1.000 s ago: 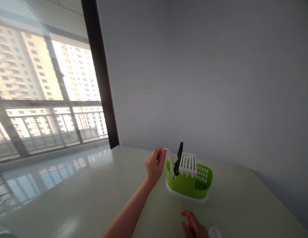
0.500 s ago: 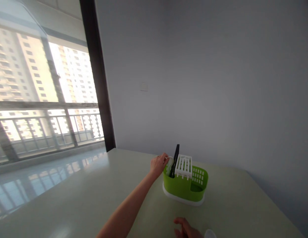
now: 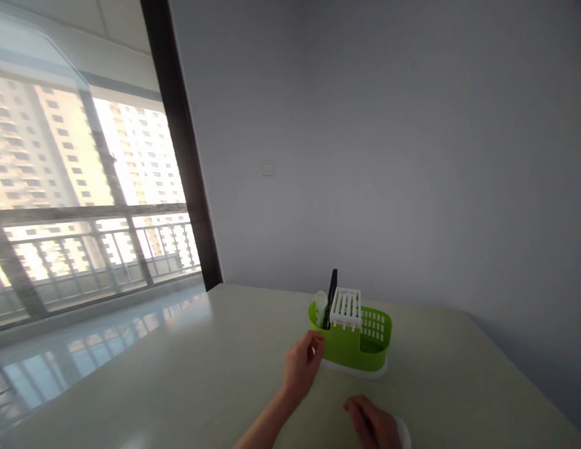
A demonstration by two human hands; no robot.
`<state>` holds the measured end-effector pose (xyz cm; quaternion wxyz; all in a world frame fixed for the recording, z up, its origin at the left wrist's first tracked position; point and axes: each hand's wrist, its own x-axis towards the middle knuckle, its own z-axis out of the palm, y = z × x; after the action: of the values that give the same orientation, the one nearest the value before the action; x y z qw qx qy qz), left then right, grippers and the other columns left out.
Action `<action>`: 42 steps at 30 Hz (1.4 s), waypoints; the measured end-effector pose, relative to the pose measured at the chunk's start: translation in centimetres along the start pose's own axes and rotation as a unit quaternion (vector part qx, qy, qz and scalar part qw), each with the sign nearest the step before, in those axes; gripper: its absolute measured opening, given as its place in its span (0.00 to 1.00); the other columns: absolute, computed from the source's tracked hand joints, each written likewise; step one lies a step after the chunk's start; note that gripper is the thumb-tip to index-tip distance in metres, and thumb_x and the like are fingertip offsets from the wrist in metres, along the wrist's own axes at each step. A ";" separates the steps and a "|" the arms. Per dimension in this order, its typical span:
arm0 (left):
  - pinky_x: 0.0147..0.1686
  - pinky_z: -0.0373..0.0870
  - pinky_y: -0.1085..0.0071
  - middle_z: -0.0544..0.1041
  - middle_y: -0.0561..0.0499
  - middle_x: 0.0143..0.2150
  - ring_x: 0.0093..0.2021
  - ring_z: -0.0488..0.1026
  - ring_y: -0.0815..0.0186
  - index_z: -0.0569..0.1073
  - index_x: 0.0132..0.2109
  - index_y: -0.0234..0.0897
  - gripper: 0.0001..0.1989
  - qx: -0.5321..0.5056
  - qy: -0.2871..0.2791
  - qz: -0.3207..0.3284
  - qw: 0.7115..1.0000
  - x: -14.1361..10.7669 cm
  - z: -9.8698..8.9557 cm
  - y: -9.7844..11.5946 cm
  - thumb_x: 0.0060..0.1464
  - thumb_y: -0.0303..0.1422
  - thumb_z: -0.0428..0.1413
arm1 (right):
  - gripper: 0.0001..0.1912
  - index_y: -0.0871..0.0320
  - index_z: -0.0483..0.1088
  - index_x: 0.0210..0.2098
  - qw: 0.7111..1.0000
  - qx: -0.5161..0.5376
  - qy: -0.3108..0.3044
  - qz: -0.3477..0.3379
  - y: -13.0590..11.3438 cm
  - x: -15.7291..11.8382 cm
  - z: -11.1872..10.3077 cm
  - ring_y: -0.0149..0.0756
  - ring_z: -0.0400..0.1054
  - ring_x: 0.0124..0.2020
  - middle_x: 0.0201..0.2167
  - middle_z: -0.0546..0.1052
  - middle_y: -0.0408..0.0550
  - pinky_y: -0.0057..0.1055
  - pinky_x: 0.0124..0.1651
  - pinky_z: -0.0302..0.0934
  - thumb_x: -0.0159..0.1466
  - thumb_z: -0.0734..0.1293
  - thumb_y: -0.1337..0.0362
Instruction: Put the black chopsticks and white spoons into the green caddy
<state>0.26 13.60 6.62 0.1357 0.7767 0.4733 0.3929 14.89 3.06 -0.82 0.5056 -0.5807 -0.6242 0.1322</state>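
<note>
A green plastic caddy (image 3: 360,349) on a white base stands on the pale table (image 3: 187,374). In its left compartment stand a white spoon (image 3: 321,307) and a black utensil (image 3: 332,293). A white slotted insert (image 3: 347,308) sits in the middle. My left hand (image 3: 301,366) hovers just in front of the caddy's left end, fingers loosely curled and holding nothing. My right hand (image 3: 373,424) lies low at the near table edge. A white rounded object (image 3: 403,431) shows at its right side, partly hidden, and I cannot tell whether the hand grips it.
A grey wall (image 3: 388,156) runs close behind the table. At the left a dark window frame (image 3: 178,149) borders a large window with a railing. The table's right edge (image 3: 519,374) lies a little beyond the caddy.
My left hand put the white spoon into the caddy's left compartment, let go of it and drew back toward me. The right hand shifted slightly at the near edge.
</note>
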 end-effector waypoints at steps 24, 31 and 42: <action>0.25 0.58 0.77 0.76 0.55 0.27 0.25 0.69 0.71 0.72 0.33 0.39 0.08 -0.031 -0.133 -0.018 0.990 -3.6 4.3 4.1 0.52 0.34 0.50 | 0.19 0.57 0.67 0.39 0.987 0.088 0.101 0.091 1.8 1.7 -4.7 0.32 0.59 0.22 0.20 0.63 0.38 0.25 0.25 0.54 0.63 0.58 0.48; 0.27 0.60 0.79 0.73 0.56 0.25 0.24 0.66 0.75 0.69 0.34 0.39 0.07 -0.028 0.048 0.053 0.997 -3.5 -0.2 3.7 0.56 0.34 0.48 | 0.20 0.57 0.67 0.44 0.995 0.012 -0.100 0.025 1.1 0.7 -1.3 0.30 0.60 0.20 0.19 0.65 0.37 0.24 0.25 0.50 0.64 0.57 0.50; 0.27 0.60 0.78 0.72 0.54 0.24 0.24 0.67 0.73 0.69 0.33 0.39 0.08 0.027 0.073 0.134 0.988 -4.1 -0.8 2.8 0.58 0.33 0.47 | 0.17 0.57 0.70 0.29 0.980 -0.114 -0.161 0.002 1.5 0.0 0.6 0.32 0.63 0.22 0.20 0.71 0.42 0.26 0.27 0.51 0.64 0.55 0.56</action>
<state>0.43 8.60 6.75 0.0262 0.8058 0.3837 0.4503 15.30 3.72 -2.21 0.3289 -0.6070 -0.7072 0.1526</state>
